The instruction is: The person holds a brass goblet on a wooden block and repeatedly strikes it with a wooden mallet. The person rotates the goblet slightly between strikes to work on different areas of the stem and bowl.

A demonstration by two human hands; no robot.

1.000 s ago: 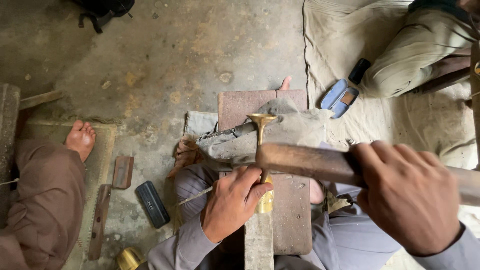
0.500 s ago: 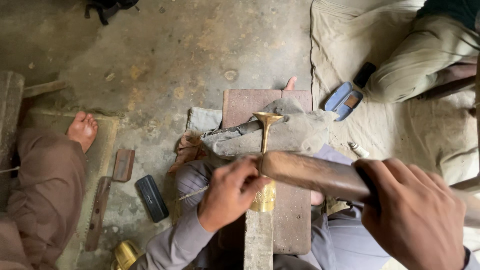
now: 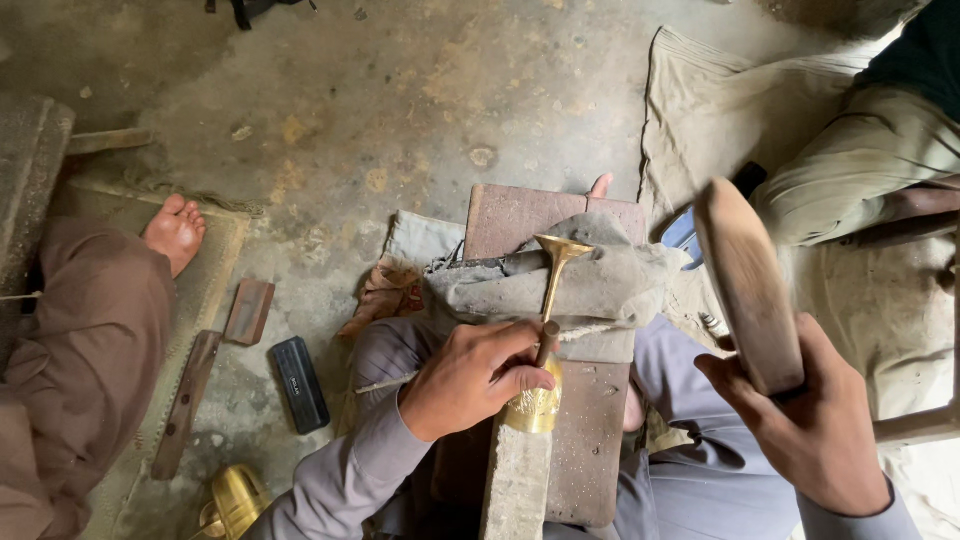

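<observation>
While stained concrete floor (image 3: 330, 90) lies bare ahead, the left hand (image 3: 475, 378) grips a slender flared brass piece (image 3: 553, 290) on the cloth-padded wooden block surface (image 3: 520, 215); the right hand (image 3: 810, 430) clasps a raised wooden mallet (image 3: 745, 280) beside a seated person's knee (image 3: 860, 170).

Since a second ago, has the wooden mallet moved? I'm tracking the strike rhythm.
Yes. The wooden mallet in the right hand has swung up and rightwards, off the slim brass trumpet-shaped piece it lay across, which rests on the grey cloth-wrapped block.
</observation>
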